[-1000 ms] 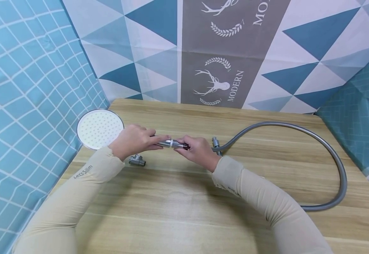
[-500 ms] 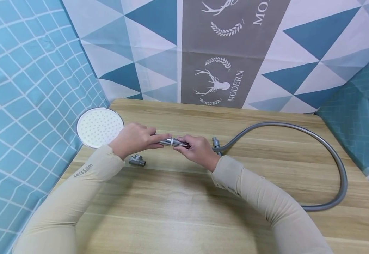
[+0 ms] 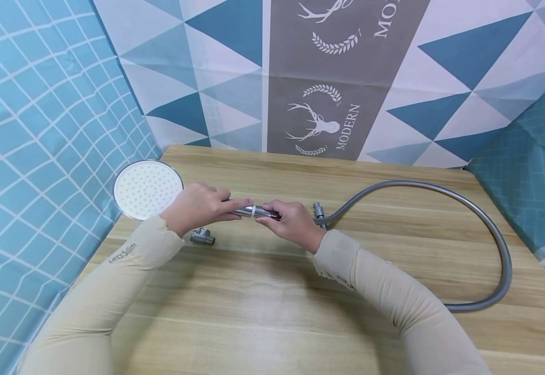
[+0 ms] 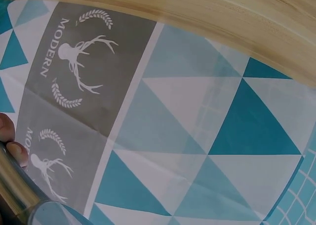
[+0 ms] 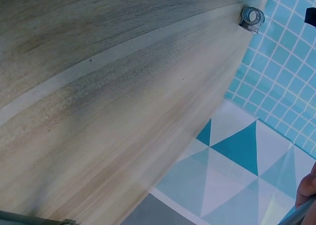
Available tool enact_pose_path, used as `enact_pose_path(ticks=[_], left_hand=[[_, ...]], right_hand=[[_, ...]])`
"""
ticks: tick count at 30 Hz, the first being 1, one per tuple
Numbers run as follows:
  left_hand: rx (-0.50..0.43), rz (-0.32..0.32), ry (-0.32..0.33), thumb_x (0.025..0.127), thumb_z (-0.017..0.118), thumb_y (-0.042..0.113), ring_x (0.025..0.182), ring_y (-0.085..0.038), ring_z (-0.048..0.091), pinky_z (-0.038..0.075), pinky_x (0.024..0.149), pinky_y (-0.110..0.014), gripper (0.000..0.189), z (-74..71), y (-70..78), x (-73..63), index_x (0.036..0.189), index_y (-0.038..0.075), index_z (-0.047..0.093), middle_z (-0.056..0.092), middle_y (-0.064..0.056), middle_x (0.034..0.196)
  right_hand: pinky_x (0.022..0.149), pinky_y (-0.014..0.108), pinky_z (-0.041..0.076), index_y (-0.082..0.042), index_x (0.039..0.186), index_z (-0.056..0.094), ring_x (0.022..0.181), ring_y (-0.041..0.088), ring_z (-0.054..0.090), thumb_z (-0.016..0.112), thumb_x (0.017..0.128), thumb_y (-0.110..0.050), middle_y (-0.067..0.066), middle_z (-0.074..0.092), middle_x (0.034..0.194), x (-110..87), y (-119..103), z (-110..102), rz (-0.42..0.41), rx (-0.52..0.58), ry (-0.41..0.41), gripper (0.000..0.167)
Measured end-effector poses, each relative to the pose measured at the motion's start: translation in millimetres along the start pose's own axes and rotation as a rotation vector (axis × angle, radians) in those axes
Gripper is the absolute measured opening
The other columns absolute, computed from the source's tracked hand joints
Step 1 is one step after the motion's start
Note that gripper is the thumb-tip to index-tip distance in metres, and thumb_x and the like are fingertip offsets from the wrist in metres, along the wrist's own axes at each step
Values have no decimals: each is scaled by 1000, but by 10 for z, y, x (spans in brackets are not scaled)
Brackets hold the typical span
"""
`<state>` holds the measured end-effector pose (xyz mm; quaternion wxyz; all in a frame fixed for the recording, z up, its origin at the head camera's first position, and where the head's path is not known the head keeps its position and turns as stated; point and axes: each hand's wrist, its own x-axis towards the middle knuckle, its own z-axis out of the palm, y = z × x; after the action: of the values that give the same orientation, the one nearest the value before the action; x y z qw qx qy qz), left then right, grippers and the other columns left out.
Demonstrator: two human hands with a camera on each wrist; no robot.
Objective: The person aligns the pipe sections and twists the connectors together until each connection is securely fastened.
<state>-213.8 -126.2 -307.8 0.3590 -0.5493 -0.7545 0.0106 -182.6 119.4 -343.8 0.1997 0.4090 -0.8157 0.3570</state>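
A round shower head [image 3: 148,190] with a white nozzle face is at the left in the head view. My left hand [image 3: 200,207] grips its chrome handle [image 3: 243,211], index finger stretched along it. At the handle's other end, past a white ring, my right hand [image 3: 293,221] pinches the dark-tipped end piece between thumb and fingers. From behind that hand runs a grey shower hose [image 3: 501,239]; my fingers hide how it meets the handle. Fingertips [image 4: 17,153] and chrome show at the left wrist view's edge, and a finger [image 5: 307,188] in the right wrist view.
A small metal tee fitting [image 3: 203,236] lies on the wooden table [image 3: 263,312] below my left hand. Another metal fitting [image 3: 318,210] stands behind my right hand, beside the hose. The hose loops over the right side. Patterned sheets [image 3: 319,78] rise at the back and sides.
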Motion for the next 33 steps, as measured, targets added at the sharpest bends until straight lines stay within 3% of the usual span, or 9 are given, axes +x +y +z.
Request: enact_pose_path(ticks=[19,26,33], left_hand=[[11,2,-16,103,30,48,38,-11,27,23,36,-25,44,5,2,-3,113,25,66,43,-1,59],[12,1,-46,102,32,48,39,-11,29,25,37,-25,42,-8,0,-15,113,25,65,46,-1,60],[9,-4,-23,102,33,48,38,-11,29,24,36,-26,42,5,3,-22,112,25,66,44,-1,60]], right_hand=[[50,19,42,1,99,65,54,6,50,76,83,-13,6,67,76,-27,21,26,-2,-38,-5,24],[50,19,43,1,114,61,53,7,51,81,78,-20,4,63,70,-40,16,56,-14,-124,29,47],[56,20,49,-2,102,68,62,9,63,78,80,-10,7,72,85,-36,27,76,-49,-92,67,25]])
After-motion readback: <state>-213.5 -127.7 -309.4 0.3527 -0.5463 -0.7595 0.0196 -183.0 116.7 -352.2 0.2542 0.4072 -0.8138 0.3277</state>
